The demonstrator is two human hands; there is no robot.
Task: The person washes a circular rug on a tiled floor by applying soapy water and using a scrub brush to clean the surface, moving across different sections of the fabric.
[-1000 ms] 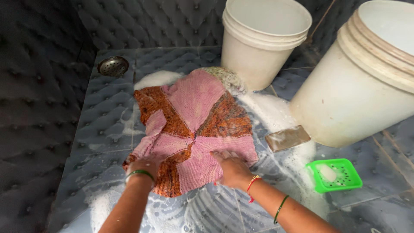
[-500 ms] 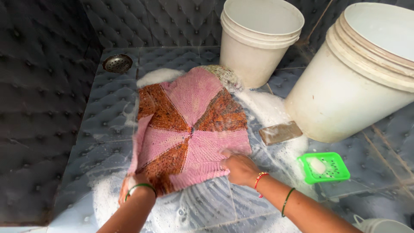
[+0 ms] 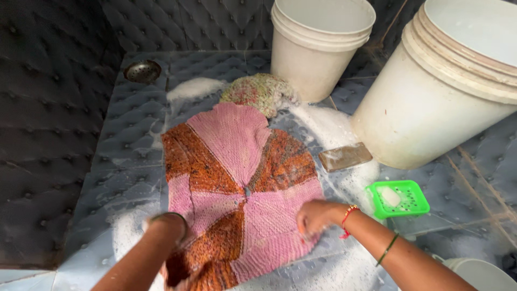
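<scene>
Two wet hands, the left hand [image 3: 161,226] and the right hand [image 3: 315,215], press on a pink and orange knitted cloth [image 3: 239,183] lying flat on the soapy blue floor [image 3: 129,156] near two white buckets [image 3: 318,43].

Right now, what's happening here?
A person is hand-washing a pink and orange knitted mat spread flat on the wet, soapy tiled floor. The left hand and right hand press on its near edges. Beside it lie a brown soap bar and a green soap dish; two white buckets stand behind.
</scene>
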